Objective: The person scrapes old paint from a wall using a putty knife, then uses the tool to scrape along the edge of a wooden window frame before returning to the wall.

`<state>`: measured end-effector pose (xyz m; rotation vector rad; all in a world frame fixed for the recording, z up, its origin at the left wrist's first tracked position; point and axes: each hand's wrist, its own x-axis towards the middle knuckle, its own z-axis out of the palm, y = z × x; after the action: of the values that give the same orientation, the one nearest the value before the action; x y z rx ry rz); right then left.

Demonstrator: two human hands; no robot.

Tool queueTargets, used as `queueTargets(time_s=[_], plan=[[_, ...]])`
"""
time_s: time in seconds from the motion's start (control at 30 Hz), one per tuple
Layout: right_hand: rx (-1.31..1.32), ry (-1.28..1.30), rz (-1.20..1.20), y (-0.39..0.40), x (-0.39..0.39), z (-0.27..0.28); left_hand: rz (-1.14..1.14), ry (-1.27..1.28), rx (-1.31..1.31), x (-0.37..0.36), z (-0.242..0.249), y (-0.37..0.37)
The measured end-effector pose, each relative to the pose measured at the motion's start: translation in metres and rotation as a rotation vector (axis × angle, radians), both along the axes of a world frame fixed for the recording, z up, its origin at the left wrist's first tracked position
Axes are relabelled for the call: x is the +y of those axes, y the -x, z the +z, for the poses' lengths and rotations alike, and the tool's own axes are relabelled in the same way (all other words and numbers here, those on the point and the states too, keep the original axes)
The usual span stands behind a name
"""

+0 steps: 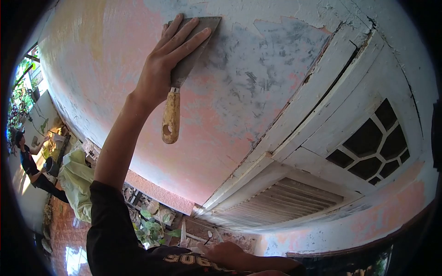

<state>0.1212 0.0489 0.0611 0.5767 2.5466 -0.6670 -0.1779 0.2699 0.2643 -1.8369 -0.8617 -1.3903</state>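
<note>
Raised against the wall (179, 161), my left hand (168, 53) holds a wide putty knife (191, 62). Its fingers lie spread over the metal blade near the top edge, and the thumb is hidden. The worn wooden handle (170, 122) hangs down below the wrist. Grey, scuffed patches (248, 78) show on the pink and white wall right of the blade. My right hand (224, 253) is low, in front of the dark shirt, with its fingers curled; what it holds is too small to make out.
A white wooden frame (299, 99) with a louvred panel (285, 198) and a patterned vent (373, 145) borders the wall at right. At left are a pale green cloth (76, 179) and another person (32, 165) beside a dark bucket (51, 166). Plants (154, 227) stand below.
</note>
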Motion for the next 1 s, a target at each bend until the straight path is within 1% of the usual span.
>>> queueTargets(time_s=[0.13,0.23,0.3,0.33,0.4,0.5,0.63,0.73,0.83,0.93,1.0], plan=[[0.035,-0.016,-0.016,0.0,-0.001,-0.003,-0.021,0.003,0.014,-0.001,0.006,0.001],[-0.022,0.032,-0.02,0.001,0.0,0.003,0.018,0.009,0.016,-0.002,0.004,0.001],[0.049,-0.047,0.001,-0.001,-0.002,-0.002,0.008,0.01,0.008,-0.002,0.001,0.001],[0.051,-0.046,0.004,-0.001,-0.002,-0.002,-0.006,0.007,0.01,-0.002,0.001,0.001],[0.019,0.017,-0.032,0.001,0.0,0.002,0.002,-0.01,0.029,-0.002,0.004,0.0],[0.014,0.001,0.02,-0.001,0.0,-0.006,0.011,-0.016,0.039,-0.004,0.007,0.0],[-0.023,-0.029,0.038,0.001,-0.001,-0.002,0.003,0.0,0.018,-0.008,0.001,-0.002],[-0.011,0.013,-0.011,0.001,-0.001,0.003,-0.009,-0.008,0.016,-0.005,0.003,-0.002],[0.007,0.006,0.0,0.001,0.001,0.002,0.015,-0.015,0.037,-0.005,0.007,-0.001],[-0.041,0.039,-0.02,0.002,0.002,0.004,0.008,-0.022,0.033,-0.006,0.005,-0.002],[-0.02,0.013,0.001,0.001,0.001,0.0,0.017,-0.024,0.042,-0.006,0.005,0.0]])
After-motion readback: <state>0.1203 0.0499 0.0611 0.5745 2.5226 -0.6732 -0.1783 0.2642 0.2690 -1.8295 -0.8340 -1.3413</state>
